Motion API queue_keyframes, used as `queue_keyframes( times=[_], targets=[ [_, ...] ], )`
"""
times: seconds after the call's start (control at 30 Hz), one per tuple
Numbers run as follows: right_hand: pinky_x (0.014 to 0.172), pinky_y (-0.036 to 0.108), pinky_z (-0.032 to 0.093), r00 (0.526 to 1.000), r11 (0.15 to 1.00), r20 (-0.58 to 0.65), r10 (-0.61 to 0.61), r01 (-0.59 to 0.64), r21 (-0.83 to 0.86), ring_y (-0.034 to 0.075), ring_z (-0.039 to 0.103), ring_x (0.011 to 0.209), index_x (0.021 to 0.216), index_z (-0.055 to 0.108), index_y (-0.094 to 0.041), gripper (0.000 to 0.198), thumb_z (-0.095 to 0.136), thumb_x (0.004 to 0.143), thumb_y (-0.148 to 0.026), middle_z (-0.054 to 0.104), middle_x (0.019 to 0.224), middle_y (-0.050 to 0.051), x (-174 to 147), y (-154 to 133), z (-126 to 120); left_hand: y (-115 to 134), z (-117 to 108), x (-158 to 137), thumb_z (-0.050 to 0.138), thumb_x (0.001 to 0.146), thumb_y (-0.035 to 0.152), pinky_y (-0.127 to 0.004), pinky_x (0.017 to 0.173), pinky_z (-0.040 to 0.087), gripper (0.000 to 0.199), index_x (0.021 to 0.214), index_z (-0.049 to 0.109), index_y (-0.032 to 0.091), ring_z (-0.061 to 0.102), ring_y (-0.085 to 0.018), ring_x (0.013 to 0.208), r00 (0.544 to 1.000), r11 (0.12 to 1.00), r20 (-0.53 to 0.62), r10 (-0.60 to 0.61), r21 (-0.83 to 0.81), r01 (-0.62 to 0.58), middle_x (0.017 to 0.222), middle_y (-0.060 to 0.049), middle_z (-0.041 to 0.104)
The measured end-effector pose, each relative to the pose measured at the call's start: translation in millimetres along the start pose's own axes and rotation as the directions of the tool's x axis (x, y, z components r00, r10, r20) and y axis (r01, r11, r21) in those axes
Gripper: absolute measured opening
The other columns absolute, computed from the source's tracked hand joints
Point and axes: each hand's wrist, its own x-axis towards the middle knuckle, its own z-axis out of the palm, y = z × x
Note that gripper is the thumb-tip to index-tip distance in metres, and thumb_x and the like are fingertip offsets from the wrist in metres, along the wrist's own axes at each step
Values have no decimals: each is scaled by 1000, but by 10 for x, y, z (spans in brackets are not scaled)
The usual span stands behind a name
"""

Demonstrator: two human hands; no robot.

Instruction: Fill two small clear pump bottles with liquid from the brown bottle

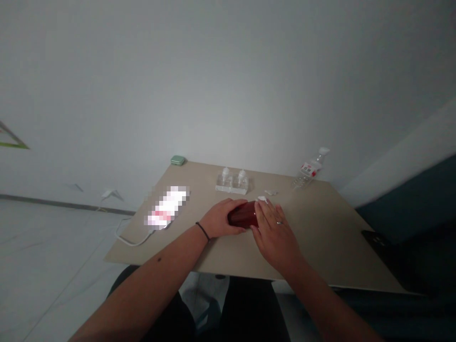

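My left hand point(224, 219) is wrapped round the left end of a glossy dark red case point(242, 214), held low over the middle of the table. The case looks smooth and rounded; its far side and right end are hidden by my fingers. My right hand point(274, 230), with a ring on one finger, presses against the case's right end, fingers together. A bit of white tissue point(262, 198) pokes out at the right fingertips; the rest is covered. Just beyond lies a small torn white scrap point(270, 192).
A clear stand point(231, 189) with two small white-capped bottles is at the table's back. A clear plastic bottle point(309, 170) leans at back right. On the left lie a lit phone point(169, 206) with a white cable point(133, 244) and a small green box point(177, 160). A wall borders the table point(342, 237).
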Motion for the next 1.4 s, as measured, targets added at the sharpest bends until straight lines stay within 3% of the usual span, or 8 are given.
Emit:
queue_keyframes(
  times=[0.2,0.33,0.67,0.83,0.97,1.1,1.27,1.4],
  targets=[
    [118,54,37,991,992,-23,-129,128,-18,32,49,138,157,29,-7,62,46,99,-20,57,143,21,20,90,-32,25,-2,1,83,70,48,-47,101,49,85,144,50,23,62,-32,113,1000,1000,5,-24,-10,24,128,-13,65],
    [116,52,40,982,984,-70,-174,172,-37,33,47,140,159,19,-5,70,48,97,-18,57,144,22,-30,105,-6,-10,19,0,85,69,46,-48,106,46,85,143,51,22,61,-32,119,999,996,-24,-38,-86,36,134,-14,63],
    [118,55,39,985,996,-159,-74,81,38,33,40,145,162,3,-13,81,50,97,-22,53,149,20,-205,26,249,36,72,39,86,70,32,-50,112,43,77,139,54,22,62,-30,124,992,880,-23,-125,-464,100,136,-11,64],
    [116,59,39,969,968,-197,152,-105,228,34,36,148,163,1,-23,80,48,98,-25,34,162,18,-257,-21,396,13,138,52,87,69,37,-54,117,38,79,139,54,22,58,-32,130,982,736,-47,-185,-668,107,141,-12,61],
    [117,59,37,899,800,-137,415,-290,525,30,29,151,162,11,-25,67,40,102,-32,27,165,15,-196,-74,466,-23,175,47,88,67,41,-56,119,34,84,141,51,23,52,-35,136,986,674,-30,-163,-734,89,146,-14,56],
    [115,52,40,835,462,19,550,-324,825,26,40,146,158,31,-24,56,27,105,-43,42,159,12,27,-86,484,-41,165,37,87,67,48,-56,117,35,88,141,48,22,52,-36,135,991,665,-34,-128,-744,60,145,-16,56],
    [106,48,50,849,8,213,484,-247,969,25,57,131,148,49,-20,66,16,102,-55,60,144,12,505,-87,487,-95,142,27,83,66,60,-50,104,47,96,140,32,27,62,-31,120,965,690,-176,-193,-724,6,133,-12,60],
    [106,46,50,896,-65,263,358,-257,964,26,57,131,146,50,-17,74,19,99,-64,59,144,13,791,-141,590,-175,100,22,76,70,68,-48,102,48,91,137,28,28,62,-28,117,892,718,-328,-312,-696,-5,132,-11,57]
  ],
)
